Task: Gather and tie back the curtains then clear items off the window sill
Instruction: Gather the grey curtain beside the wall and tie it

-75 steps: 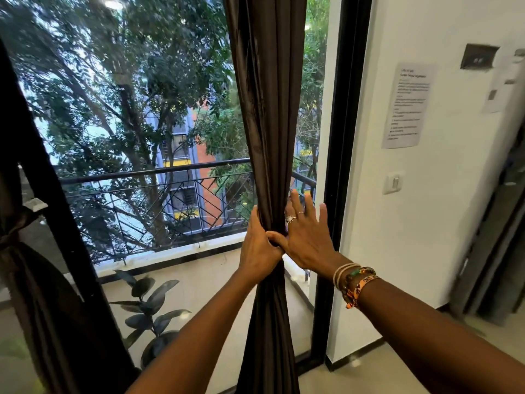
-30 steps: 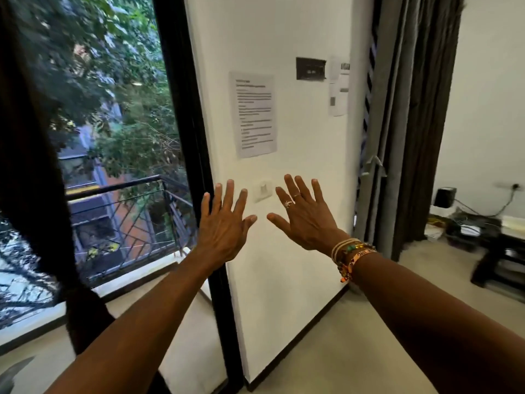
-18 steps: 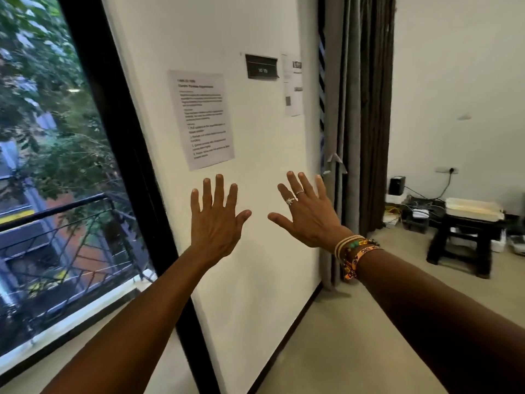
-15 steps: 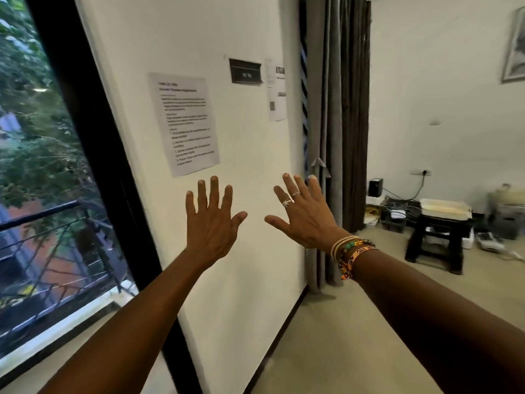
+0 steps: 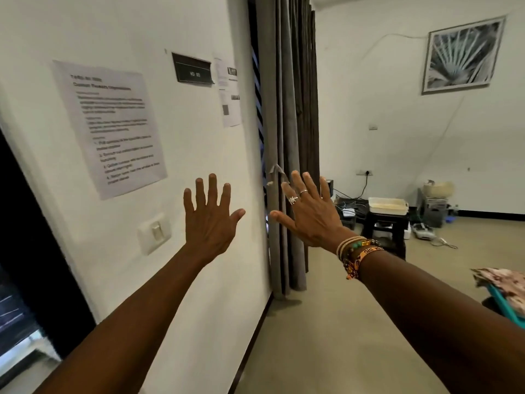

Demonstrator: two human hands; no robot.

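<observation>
White wall fills the left half, with a dark window frame at its near edge. Grey curtain hangs at the wall's far end, full length to the floor, in tight upright folds, loose and not tied. A striped sliver of window shows at its left edge. No sill in view, so can't say what sits on it. Both arms stretch forward toward that curtain. Left hand has fingers spread, holds nothing, in front of the wall. Right hand is the same, splayed and empty, overlapping the curtain's lower folds in the view; contact can't be told. Hands are apart, thumbs near each other. Likely reason for the pose: going to gather this panel, palms ready to sweep the folds together. Printed notice on the wall, text blurred. Black stool further back, well apart. Light switch below the notice. Small fabric tab sticks out of the curtain just beside the right fingertips, probably the tie-back. Beaded bracelets on the right wrist.
</observation>
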